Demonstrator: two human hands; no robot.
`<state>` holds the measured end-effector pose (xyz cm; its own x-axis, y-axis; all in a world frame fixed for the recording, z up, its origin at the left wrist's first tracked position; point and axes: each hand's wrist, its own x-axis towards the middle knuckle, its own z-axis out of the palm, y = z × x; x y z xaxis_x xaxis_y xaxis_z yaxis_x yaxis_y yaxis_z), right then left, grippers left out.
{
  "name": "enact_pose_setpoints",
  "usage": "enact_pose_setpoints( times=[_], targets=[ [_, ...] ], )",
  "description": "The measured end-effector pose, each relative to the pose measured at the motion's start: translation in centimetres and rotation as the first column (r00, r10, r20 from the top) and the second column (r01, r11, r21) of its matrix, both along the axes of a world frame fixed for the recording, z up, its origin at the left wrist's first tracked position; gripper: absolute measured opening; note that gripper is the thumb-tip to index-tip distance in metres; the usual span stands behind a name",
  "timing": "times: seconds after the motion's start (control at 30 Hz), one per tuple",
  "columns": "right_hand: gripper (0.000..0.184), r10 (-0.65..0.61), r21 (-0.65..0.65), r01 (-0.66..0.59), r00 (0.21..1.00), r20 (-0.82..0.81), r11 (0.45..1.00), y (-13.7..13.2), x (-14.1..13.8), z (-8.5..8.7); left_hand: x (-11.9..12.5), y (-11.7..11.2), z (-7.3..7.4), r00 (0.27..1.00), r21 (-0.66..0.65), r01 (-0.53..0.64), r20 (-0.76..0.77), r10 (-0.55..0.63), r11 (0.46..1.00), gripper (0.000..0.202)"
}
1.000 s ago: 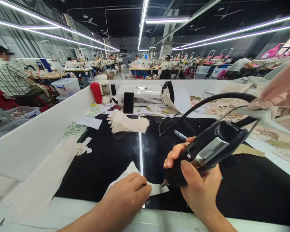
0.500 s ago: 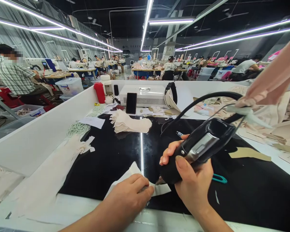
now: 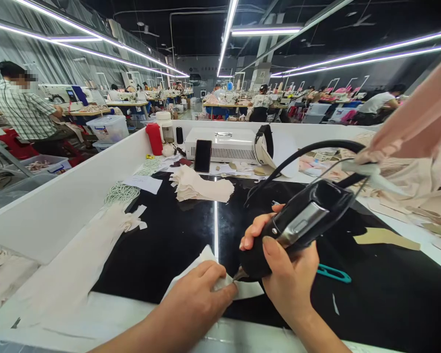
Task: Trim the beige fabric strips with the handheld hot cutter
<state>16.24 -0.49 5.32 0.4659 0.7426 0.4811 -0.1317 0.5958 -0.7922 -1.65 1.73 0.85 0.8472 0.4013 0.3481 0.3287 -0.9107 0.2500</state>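
My right hand [image 3: 288, 274] is wrapped round a black corded hand tool [image 3: 297, 223] with a silver panel and a pointed metal tip. That tip meets a white fabric piece [image 3: 185, 272] close to my left fingertips. Thumb and fingers of my left hand [image 3: 202, 289] are closed on the fabric, pressing it near the front edge of the black board [image 3: 150, 255]; the part under the hand is hidden. Just right of my right hand lies a teal loop-shaped tool [image 3: 334, 273]. A thin white scrap [image 3: 335, 304] rests in front of it.
Beige fabric pieces [image 3: 202, 184] are stacked at the back, before a phone [image 3: 203, 156] and a white vented box [image 3: 222, 142]. The black cable [image 3: 316, 146] arches over the board. White walls [image 3: 95, 181] edge the table. People sit at sewing machines beyond.
The tool and my right hand have shifted slightly left, bringing the metal tip closer to my left fingertips. My left hand stays on the fabric. The whole view has shifted a little.
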Motion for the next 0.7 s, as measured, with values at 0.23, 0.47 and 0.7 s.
enact_pose_setpoints(
  times=[0.23,0.47,0.7],
  targets=[
    [0.033,-0.01,0.007,0.01,1.0,-0.001,1.0,0.4,-0.1,0.3,0.1,0.0,-0.2,1.0,-0.008,-0.003,0.013,0.003,1.0,0.018],
    [0.038,0.013,0.016,-0.012,0.999,-0.034,1.0,1.1,-0.4,0.1,0.4,0.1,-0.2,1.0,-0.017,-0.011,0.012,0.011,1.0,0.017],
    [0.047,-0.032,-0.105,0.018,0.991,-0.129,0.994,1.3,-2.2,1.7,-1.4,1.2,-3.5,0.987,0.046,0.066,0.141,-0.072,0.997,0.036]
  ],
)
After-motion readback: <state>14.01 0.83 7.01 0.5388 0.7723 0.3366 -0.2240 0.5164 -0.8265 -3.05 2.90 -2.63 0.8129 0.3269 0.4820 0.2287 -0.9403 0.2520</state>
